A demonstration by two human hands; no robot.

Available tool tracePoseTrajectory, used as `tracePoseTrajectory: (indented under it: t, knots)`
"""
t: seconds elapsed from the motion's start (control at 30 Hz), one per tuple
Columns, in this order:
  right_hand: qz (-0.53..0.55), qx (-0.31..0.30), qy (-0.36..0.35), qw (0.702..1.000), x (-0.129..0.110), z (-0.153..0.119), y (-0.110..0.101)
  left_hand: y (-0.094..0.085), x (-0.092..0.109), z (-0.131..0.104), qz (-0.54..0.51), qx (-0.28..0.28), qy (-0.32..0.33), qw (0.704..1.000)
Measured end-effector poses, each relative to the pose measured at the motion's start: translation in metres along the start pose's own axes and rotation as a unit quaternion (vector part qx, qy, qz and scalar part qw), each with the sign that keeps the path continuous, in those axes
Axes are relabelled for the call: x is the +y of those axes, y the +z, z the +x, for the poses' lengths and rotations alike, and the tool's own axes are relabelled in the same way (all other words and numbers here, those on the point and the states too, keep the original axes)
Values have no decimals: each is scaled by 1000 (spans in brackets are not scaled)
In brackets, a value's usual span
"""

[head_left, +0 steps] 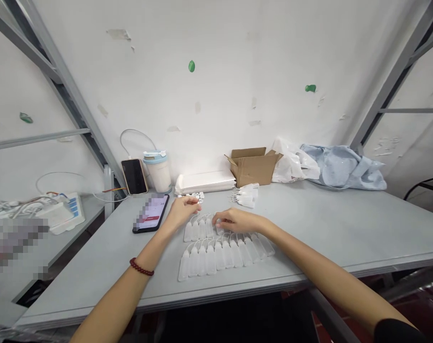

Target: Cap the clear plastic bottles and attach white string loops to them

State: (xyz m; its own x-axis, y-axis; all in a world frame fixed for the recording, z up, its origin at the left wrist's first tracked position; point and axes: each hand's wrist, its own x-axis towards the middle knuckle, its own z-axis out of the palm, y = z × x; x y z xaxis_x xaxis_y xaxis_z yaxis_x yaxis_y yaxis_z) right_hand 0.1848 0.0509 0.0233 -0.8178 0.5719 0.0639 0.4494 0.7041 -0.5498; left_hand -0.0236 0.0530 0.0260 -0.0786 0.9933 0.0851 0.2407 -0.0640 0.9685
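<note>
Two rows of whitish translucent tags with thin loops lie on the grey table; the front row (220, 257) is longer, and the back row (199, 230) sits behind it. My left hand (183, 209) is beside a small pile of white pieces (195, 196), its fingers pinched together; what they hold is too small to name. My right hand (234, 220) rests over the right end of the back row, its fingers curled down on a tag there. A bunch of white tags (246, 196) lies behind my right hand.
A phone (151, 214) lies left of my left hand. Behind stand another phone (134, 176), a lidded cup (158, 172), a white stack (205, 181), an open cardboard box (254, 167), a white plastic bag (293, 162) and light blue cloth (345, 166).
</note>
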Motion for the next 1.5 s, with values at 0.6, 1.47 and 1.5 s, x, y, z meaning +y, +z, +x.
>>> tracePoseTrajectory:
  t: [0.6, 1.47, 1.5]
  knots:
    - [-68, 190, -85, 976, 7, -4, 0, 3, 2, -8, -157, -115, -45, 980]
    - [-152, 84, -57, 983, 10, 2, 18, 12, 0, -13, 108, -145, 172, 968]
    - [-150, 87, -58, 983, 11, 1, 19, 11, 1, -13, 118, -146, 177, 966]
